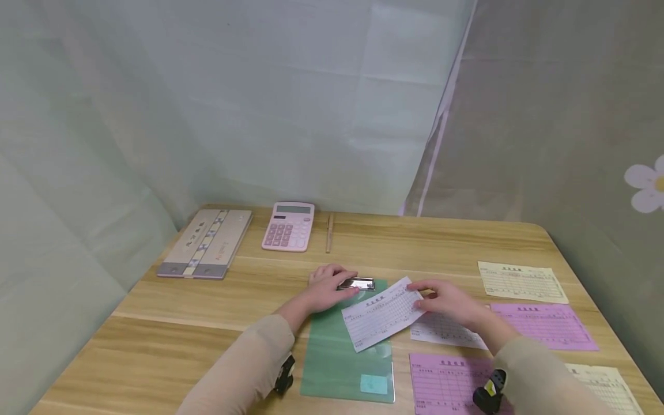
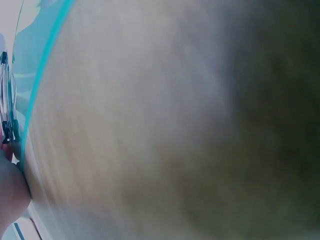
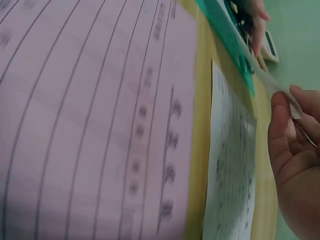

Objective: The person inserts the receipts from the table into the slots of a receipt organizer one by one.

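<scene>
A translucent green clipboard (image 1: 332, 346) lies on the table with its metal clip (image 1: 363, 283) at the far end. My left hand (image 1: 332, 286) grips that clip from its left side, index finger beyond it and thumb on the near side. In the left wrist view only part of the hand (image 2: 12, 192) shows beside the clip. With thumb and fingers, my right hand (image 1: 448, 302) pinches the right end of a white printed slip (image 1: 384, 314), held tilted above the clipboard. The right wrist view shows this pinch edge-on, the slip (image 3: 270, 82) seen as a thin strip.
Right of the clipboard lie another white slip (image 1: 446, 331), pink slips (image 1: 544, 327) (image 1: 446, 386) and yellow slips (image 1: 524, 282) (image 1: 602, 383). A pink calculator (image 1: 289, 226), a pen (image 1: 329, 233) and a grey notebook (image 1: 207, 243) lie towards the back. Curtains (image 1: 311, 115) hang behind the table.
</scene>
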`<state>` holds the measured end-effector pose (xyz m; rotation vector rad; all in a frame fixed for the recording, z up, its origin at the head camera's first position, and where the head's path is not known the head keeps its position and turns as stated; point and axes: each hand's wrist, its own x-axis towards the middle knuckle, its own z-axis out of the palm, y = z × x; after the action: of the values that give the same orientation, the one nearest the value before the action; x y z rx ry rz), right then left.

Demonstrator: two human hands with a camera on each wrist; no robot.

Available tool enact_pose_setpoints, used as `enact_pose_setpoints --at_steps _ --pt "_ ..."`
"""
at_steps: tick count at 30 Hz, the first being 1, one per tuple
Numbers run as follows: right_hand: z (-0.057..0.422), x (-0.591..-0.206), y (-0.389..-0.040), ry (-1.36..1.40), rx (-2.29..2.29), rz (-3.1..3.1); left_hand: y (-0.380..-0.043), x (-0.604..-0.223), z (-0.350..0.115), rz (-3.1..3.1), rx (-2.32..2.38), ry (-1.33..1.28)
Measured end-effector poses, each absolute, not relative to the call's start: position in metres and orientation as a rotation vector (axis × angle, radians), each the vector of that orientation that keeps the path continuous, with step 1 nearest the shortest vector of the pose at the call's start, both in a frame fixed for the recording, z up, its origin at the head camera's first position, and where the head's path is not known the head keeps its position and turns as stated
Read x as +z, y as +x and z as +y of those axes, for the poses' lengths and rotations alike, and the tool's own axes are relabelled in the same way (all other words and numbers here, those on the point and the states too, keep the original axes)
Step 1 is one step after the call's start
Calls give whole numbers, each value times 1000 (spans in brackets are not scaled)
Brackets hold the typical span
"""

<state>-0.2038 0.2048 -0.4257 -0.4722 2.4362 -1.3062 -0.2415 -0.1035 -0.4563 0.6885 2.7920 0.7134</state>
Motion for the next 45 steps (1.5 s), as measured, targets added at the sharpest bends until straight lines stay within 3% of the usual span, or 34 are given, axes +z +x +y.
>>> enact_pose_setpoints --at_steps 13,45 --pt "153 -435 -202 -460 -1174 2413 -249 -454 -101 2815 685 619" --pt "124 -449 -201 -527 -990 2707 -263 -453 -90 2816 692 640"
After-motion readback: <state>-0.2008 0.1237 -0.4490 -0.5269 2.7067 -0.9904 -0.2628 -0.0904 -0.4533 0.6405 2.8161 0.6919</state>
